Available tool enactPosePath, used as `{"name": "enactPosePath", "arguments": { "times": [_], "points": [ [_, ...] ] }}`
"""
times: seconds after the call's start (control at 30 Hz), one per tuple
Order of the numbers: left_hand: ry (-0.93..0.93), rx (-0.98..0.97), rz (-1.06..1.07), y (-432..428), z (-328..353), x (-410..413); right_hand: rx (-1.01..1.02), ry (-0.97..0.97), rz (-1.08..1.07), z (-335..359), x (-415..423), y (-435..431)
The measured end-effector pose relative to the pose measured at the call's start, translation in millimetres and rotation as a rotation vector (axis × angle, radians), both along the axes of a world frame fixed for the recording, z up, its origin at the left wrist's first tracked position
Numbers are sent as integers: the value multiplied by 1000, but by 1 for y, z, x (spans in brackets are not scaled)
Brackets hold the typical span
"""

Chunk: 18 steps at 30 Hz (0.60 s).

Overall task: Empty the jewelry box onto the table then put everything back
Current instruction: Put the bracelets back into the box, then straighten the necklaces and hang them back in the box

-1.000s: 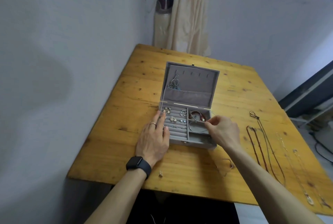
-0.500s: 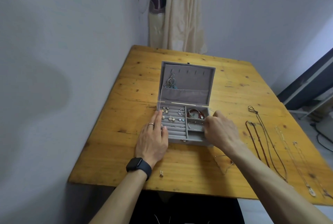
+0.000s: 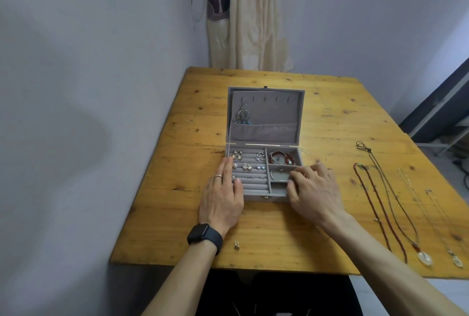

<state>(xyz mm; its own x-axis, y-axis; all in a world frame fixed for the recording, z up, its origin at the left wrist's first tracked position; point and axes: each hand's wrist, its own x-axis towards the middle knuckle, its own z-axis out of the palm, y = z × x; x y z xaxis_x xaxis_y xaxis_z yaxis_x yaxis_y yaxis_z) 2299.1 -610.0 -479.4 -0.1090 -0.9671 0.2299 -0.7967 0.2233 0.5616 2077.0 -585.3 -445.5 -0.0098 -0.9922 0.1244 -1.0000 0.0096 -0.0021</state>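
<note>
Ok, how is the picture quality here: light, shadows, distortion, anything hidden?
Head view: dim, even light, no glare; broad soft shadow on the left wall; wide-angle lens stretches the table toward the frame edges; focus is fair, but the earrings in the jewelry box are too small to read; the right hand covers the box's near right corner.

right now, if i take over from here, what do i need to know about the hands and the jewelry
Left hand: open, flat against the box left side.
Right hand: fingers curled over the right compartments; grip hidden.
In box: earrings, red bracelet, bangle.
On table: necklaces, stud.
Left: cannot tell if emptying or refilling; either way, everything ends in the box.
</note>
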Motion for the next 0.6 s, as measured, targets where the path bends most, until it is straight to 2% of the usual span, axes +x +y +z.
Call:
{"name": "enactPosePath", "arguments": {
  "times": [0.3,0.47,0.6],
  "points": [
    [-13,18,-9,1,7,-1,-26,-138,-16,-4,-5,3],
    [79,21,-5,0,10,0,-145,-362,-12,8,-18,18],
    [0,-104,-124,-1,23,-19,-263,-579,-107,14,-53,37]
  ]
}}
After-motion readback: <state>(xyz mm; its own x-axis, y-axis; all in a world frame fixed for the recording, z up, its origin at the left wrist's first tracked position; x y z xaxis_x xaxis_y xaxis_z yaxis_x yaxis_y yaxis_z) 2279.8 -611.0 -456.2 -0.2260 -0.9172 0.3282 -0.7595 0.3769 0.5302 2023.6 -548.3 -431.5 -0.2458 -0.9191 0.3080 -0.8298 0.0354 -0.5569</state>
